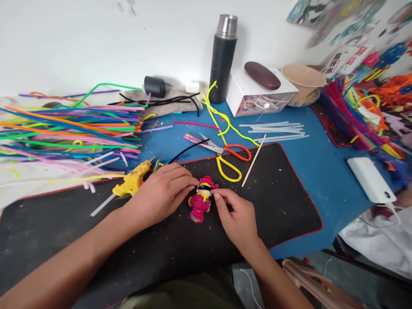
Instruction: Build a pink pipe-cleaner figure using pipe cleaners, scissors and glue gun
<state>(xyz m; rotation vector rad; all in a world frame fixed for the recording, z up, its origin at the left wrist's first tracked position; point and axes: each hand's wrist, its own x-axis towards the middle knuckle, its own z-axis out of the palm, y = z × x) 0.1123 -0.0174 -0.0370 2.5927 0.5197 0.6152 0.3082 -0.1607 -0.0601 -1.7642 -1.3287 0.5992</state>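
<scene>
A small magenta and yellow pipe-cleaner figure (200, 206) lies on the black mat, with a red top and a black band across its upper part. My left hand (164, 191) pinches at the left side of its head. From the right, the thumb and forefinger of my right hand (234, 212) press together at the white part below the black band. What exactly lies between the fingertips is too small to tell. Beside my left hand is a yellow glue gun (132, 179) with a glue stick in its back.
Scissors (236, 156) and a wooden stick (254, 161) lie beyond the hands. Colourful pipe cleaners (71, 128) are piled left. Behind stand a black flask (222, 60) and a white box (262, 92). White sticks (277, 129) and a power bank (371, 179) are at right.
</scene>
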